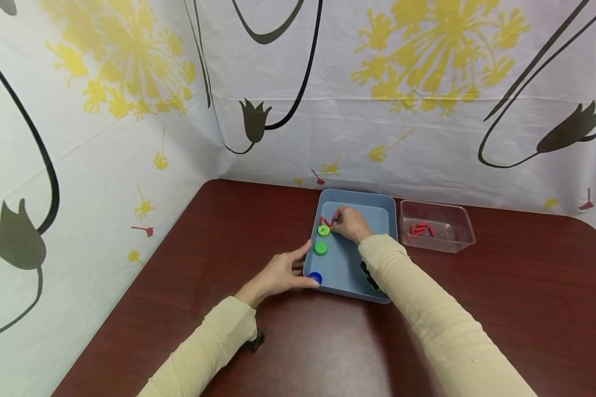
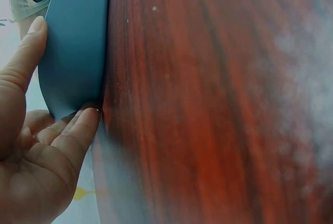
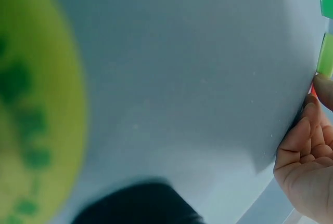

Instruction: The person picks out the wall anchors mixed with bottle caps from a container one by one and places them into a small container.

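Observation:
My left hand point(image 1: 278, 274) holds the front left corner of a blue-grey tray point(image 1: 347, 289), thumb along the front side and fingers against the left side. Inside the tray's back left part, my right hand point(image 1: 349, 223) pinches a small red stick point(image 3: 313, 90) between thumb and fingertips. Two more red sticks point(image 1: 321, 221) lie beside those fingertips. Just in front of them is a lime-green cap point(image 1: 324, 231) with dark marks, then a green cap point(image 1: 320, 248). A blue cap point(image 1: 315, 278) sits in the corner by my left thumb.
Right of the tray stands a clear plastic box point(image 1: 447, 242) with several red sticks point(image 1: 419, 229) in it. A large blurred lime-green round thing point(image 3: 36, 99) fills the left of the right wrist view. A patterned cloth point(image 1: 288, 149) hangs behind the dark red-brown table point(image 1: 228, 220).

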The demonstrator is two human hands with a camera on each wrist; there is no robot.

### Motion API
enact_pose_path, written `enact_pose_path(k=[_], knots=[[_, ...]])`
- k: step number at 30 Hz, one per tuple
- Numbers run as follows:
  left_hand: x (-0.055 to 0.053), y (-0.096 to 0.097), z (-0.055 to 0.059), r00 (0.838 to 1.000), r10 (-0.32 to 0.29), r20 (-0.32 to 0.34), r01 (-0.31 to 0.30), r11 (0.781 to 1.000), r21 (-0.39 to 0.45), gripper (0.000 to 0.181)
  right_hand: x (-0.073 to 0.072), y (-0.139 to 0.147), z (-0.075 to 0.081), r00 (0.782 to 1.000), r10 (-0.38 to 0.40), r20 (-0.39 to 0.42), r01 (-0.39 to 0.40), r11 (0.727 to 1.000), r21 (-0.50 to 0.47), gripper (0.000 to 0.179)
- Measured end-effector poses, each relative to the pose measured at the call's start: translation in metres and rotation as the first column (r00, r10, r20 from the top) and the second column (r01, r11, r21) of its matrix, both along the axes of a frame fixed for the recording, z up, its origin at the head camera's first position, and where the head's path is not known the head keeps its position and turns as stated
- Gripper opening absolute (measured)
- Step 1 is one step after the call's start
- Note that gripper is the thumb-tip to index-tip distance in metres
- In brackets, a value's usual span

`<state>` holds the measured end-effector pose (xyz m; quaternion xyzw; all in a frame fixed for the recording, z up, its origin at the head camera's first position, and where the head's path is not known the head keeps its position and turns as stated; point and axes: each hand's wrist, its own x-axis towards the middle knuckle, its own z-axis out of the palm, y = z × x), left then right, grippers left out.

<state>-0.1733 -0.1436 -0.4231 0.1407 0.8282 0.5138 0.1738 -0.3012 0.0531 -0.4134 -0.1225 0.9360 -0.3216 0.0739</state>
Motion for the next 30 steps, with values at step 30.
enact_pose_path(k=[30], knots=[[0.002,0.0,-0.001,1.0,0.004,-0.022,-0.004,1.0,-0.017,0.098,0.013,0.047,0.034,0.995,-0.072,-0.069,0.057,0.978,-0.199,0.023]])
